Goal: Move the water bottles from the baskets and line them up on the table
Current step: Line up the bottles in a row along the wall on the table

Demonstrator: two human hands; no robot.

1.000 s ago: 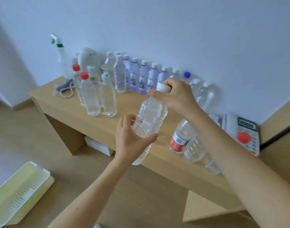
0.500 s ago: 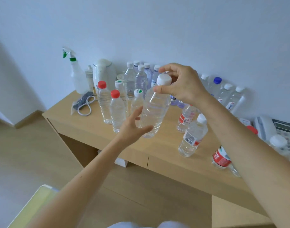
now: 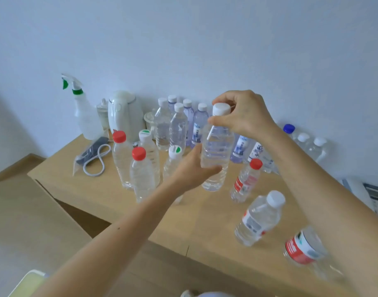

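Water bottle (image 3: pixel 217 146), clear and white-capped, upright low over the wooden table (image 3: pixel 205 221). Right hand (image 3: pixel 245 118) pinches its neck; left hand (image 3: pixel 192 170) wraps its body. White kettle (image 3: pixel 124 116) behind; green-capped bottle (image 3: pixel 175 151) just left, red-capped labelled bottle (image 3: pixel 245 181) just right.

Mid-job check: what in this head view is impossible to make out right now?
- Basket: head view, cut off by the bottom edge; contents unseen.
- Back-row bottles: several hidden behind the right hand and forearm.
- Red-label bottle: blurred, partly behind that forearm.
- Held bottle: whether its base touches the table is unclear.
- Telephone: cut off by the right edge.
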